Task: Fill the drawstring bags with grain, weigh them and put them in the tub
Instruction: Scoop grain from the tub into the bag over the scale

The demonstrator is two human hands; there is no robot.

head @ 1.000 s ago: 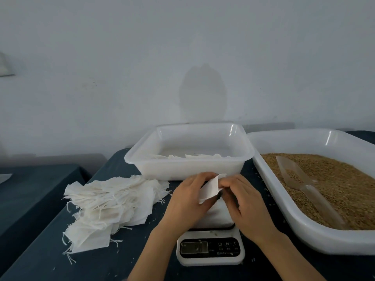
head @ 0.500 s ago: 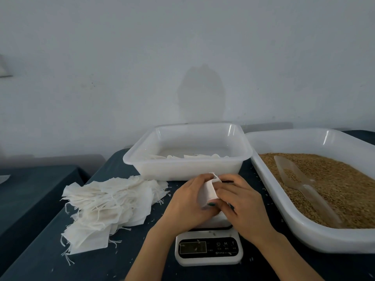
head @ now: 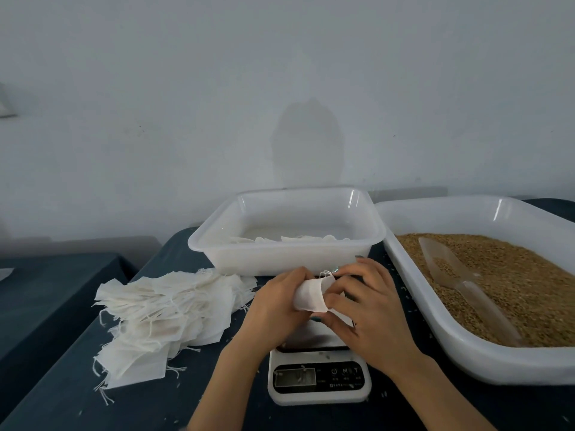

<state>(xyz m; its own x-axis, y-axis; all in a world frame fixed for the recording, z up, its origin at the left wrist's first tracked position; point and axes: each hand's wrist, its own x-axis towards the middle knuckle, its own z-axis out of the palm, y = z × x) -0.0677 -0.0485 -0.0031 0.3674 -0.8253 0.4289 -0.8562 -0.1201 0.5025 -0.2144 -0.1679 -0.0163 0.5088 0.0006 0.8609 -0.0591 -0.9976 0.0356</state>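
Note:
A small white drawstring bag [head: 312, 294] is held between both hands just above the white kitchen scale [head: 320, 379]. My left hand [head: 273, 303] grips its left side with curled fingers, and my right hand [head: 368, 309] pinches its right edge and mouth. Behind them stands the white tub [head: 286, 256] with several flat bags lying in it. At the right, a large white tray [head: 435, 309] holds brown grain [head: 513, 275] with a clear plastic scoop [head: 448, 269] lying on it. The scale's platform is mostly hidden by my hands.
A heap of empty white drawstring bags [head: 165, 315] lies at the left on the dark blue table [head: 62, 399]. Loose grains are scattered around the scale. A second dark surface [head: 46, 293] is at the far left, and a pale wall rises behind.
Both hands have turned and folded the bag inward, bringing it lower and closer together; the flat upright bag is now rolled between the fingers.

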